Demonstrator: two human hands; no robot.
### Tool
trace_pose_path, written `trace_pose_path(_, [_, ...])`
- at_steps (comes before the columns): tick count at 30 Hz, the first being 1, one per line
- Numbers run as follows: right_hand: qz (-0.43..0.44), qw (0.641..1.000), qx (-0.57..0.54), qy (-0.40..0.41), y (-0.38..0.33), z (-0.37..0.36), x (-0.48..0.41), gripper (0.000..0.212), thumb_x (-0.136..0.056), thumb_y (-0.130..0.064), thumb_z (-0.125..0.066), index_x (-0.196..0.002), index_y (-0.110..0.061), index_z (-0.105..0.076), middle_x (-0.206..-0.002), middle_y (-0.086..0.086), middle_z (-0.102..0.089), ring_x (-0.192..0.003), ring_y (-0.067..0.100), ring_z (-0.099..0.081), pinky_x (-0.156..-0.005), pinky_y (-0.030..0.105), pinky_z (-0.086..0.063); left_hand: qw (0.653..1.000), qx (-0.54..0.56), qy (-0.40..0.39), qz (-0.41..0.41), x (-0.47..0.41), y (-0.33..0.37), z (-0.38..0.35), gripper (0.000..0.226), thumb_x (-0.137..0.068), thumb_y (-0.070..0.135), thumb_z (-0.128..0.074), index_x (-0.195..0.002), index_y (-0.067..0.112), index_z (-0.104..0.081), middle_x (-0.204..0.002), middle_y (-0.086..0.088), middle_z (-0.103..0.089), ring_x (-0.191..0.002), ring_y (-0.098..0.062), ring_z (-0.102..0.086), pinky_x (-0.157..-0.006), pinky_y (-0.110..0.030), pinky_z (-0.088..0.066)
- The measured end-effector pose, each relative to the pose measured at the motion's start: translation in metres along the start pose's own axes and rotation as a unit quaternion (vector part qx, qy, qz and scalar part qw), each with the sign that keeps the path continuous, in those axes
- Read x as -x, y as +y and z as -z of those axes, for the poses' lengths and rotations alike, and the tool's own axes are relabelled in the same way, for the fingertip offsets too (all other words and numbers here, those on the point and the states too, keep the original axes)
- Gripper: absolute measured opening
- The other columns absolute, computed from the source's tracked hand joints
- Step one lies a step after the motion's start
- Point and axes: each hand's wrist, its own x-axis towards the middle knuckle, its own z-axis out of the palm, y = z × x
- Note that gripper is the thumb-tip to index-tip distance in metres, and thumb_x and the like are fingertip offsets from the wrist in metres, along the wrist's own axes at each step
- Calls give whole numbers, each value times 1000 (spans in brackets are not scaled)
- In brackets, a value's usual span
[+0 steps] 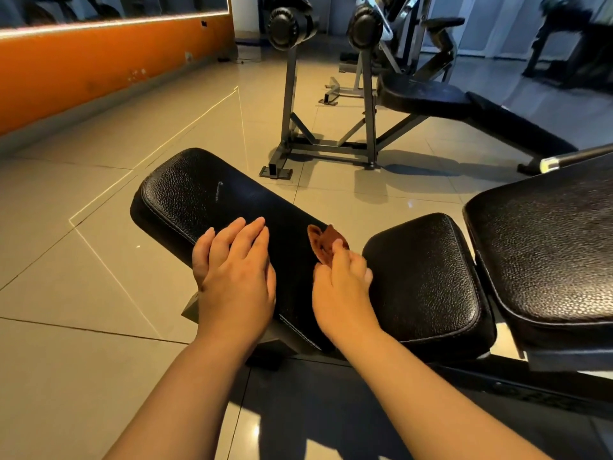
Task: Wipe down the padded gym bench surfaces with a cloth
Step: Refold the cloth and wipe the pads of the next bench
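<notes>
A long black padded bench pad (pixel 195 194) slopes away from me at the centre, with a pale streak on its far half. My left hand (pixel 234 273) lies flat on its near left part, fingers straight. My right hand (pixel 341 280) grips a small brown cloth (pixel 323 242) and holds it against the pad's right edge. A smaller black seat pad (pixel 428 277) sits just right of that hand. A third, wide black pad (pixel 544 247) rises at the far right.
Beige floor tiles (pixel 83 260) surround the bench. A grey metal rack (pixel 328 127) with black rollers stands behind, joined to another black bench (pixel 431 94). An orange wall (pixel 83 64) with a mirror runs along the left. A bar end (pixel 557 162) juts in at right.
</notes>
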Motion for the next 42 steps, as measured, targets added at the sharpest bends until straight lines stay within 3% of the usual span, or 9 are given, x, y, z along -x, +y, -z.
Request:
trace_pose_path(5, [-40, 977, 169, -122, -11, 20, -10, 61, -107, -37, -26, -159, -26, 4, -150, 15, -18, -133, 30, -29, -110, 46, -37, 1000, -7, 1, 9, 1, 4, 2, 55, -92, 39, -32, -139, 21, -56, -146, 4, -50, -142, -19, -35, -119, -48, -20])
trace_pose_path(8, [-105, 988, 65, -97, -17, 12, -38, 71, -107, -27, -38, -159, -27, 10, -158, 14, -8, -142, 34, -22, -117, 49, -29, 1000, -12, 13, 3, 2, 6, 4, 51, -92, 33, -39, -137, 19, -58, -145, 3, -53, -141, -22, -38, -117, -50, -23])
trace_pose_path(11, [-162, 983, -77, -20, -15, -1, -51, 62, -108, -24, -30, -160, -24, 4, -165, 4, -6, -148, 30, -19, -121, 45, -23, 1000, -10, 25, -4, 1, 6, 4, 49, -92, 31, -43, -136, 18, -59, -144, 2, -54, -141, -22, -39, -117, -51, -23])
trace_pose_path(17, [-112, 991, 28, -72, -20, 1, 9, 56, -103, -18, -35, -153, -5, -11, -156, 18, -15, -143, 34, -21, -115, 43, -25, 999, -25, 34, 10, 2, 9, 3, 52, -89, 33, -42, -135, 18, -60, -143, 1, -55, -139, -23, -40, -119, -48, -20])
trace_pose_path(21, [-162, 982, -47, -83, -25, 2, -33, 58, -107, -26, -28, -159, -20, -3, -166, 9, -2, -152, 33, -3, -123, 50, -12, 999, -30, 29, 8, 2, 10, 4, 51, -89, 33, -43, -135, 19, -60, -143, 2, -55, -139, -23, -41, -120, -46, -18])
trace_pose_path(24, [-215, 972, -98, -17, -24, -7, -54, 56, -107, -34, -25, -159, -27, -4, -164, 9, -12, -149, 33, -13, -119, 50, -18, 999, -34, 20, 1, 3, 10, 7, 52, -91, 35, -38, -136, 19, -59, -144, 2, -53, -141, -21, -39, -120, -46, -19])
trace_pose_path(31, [-96, 992, -52, -62, -6, -15, 25, 59, -106, -35, -30, -158, -22, -4, -165, 6, 1, -150, 29, -5, -121, 46, -13, 999, -30, 1, 11, 3, 13, 10, 54, -90, 36, -37, -136, 18, -59, -145, 1, -53, -141, -22, -39, -117, -50, -23])
trace_pose_path(38, [-236, 966, -108, 10, -18, -11, -68, 57, -107, -40, -26, -158, -24, -7, -163, 11, -18, -146, 36, -23, -116, 51, -24, 999, -32, 0, -1, 2, 10, 11, 51, -94, 35, -36, -137, 20, -59, -145, 4, -53, -142, -20, -39, -118, -47, -23])
trace_pose_path(42, [-84, 992, -87, -33, -26, -16, -23, 58, -106, -42, -24, -159, -32, -3, -166, 1, -13, -152, 25, -11, -123, 50, -17, 999, -34, -14, 6, 0, 12, 11, 54, -92, 36, -33, -137, 19, -58, -146, 4, -52, -141, -20, -38, -117, -49, -24])
